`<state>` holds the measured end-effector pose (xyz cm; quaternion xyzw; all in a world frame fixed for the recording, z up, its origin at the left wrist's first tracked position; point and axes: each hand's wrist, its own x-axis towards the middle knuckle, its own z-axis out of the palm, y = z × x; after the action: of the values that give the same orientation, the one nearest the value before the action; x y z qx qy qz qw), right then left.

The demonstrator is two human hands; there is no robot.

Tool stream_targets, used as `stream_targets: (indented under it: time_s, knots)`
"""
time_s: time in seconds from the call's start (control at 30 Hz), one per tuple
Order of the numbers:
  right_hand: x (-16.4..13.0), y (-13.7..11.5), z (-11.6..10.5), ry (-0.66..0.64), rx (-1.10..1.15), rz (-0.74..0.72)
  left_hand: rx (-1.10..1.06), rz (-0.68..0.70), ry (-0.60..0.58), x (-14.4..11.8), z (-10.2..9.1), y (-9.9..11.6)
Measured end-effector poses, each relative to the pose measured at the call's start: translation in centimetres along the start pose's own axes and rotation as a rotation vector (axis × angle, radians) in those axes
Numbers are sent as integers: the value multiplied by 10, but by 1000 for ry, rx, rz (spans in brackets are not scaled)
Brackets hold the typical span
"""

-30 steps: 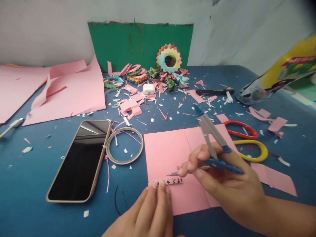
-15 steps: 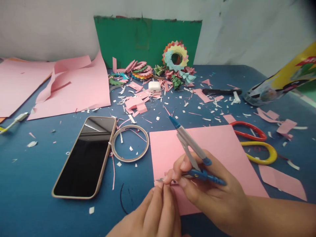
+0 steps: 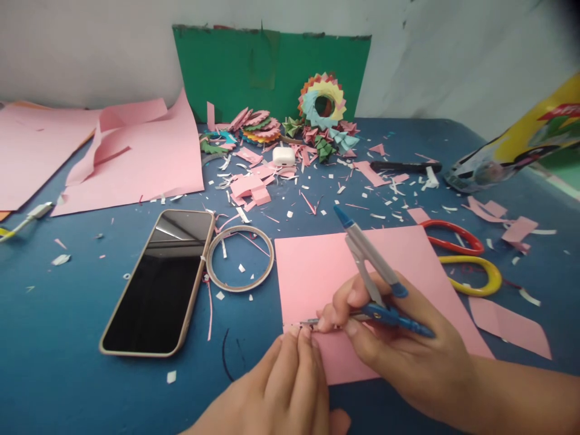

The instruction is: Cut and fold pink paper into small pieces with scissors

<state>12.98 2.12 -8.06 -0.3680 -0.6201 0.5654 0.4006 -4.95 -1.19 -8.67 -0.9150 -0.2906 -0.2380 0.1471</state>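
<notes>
Blue and littered with paper scraps, the surface [image 3: 67, 314] runs back to a white wall where a green card sheet [image 3: 272, 72] leans upright. At the near edge the right hand [image 3: 399, 350] grips a blue-and-silver drawing compass [image 3: 371, 272], its legs spread, the metal tip lying at the near left edge of a pink paper sheet [image 3: 317, 266]. The left hand [image 3: 290, 386] rests fingers-down just beside that tip, fingertips pressing the sheet's edge and grasping nothing that can be seen.

A second ago a narrow pink strip numbered in pen, reading about "4 5 6", lay under those fingertips; it is now hidden or gone, and the compass has swung from leaning right to pointing up and left. The setting of the compass against the strip looks finished, with the point now brought to the sheet itself.

Left of the sheet lie a tape ring [image 3: 240, 260] and a dark-screened smartphone [image 3: 158, 284]; red-and-yellow scissors [image 3: 471, 266] lie right. No writing is legible now; the lettering on the yellow packet [image 3: 534, 133] at far right is too blurred to read.
</notes>
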Motion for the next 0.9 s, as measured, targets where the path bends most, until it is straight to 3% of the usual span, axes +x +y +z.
stream_targets:
  time_s: [0.3,0.7,0.9]
  knots:
    - [-12,3,-17,83,-78,-31,-6,-38,1,2,2,4]
    - [-13,4,-20,124,-79,-105,-14,-26,21,4,1,-1]
    - [-3,-2,-20,274,-24,-192,-25,-42,-23,0,5,-1]
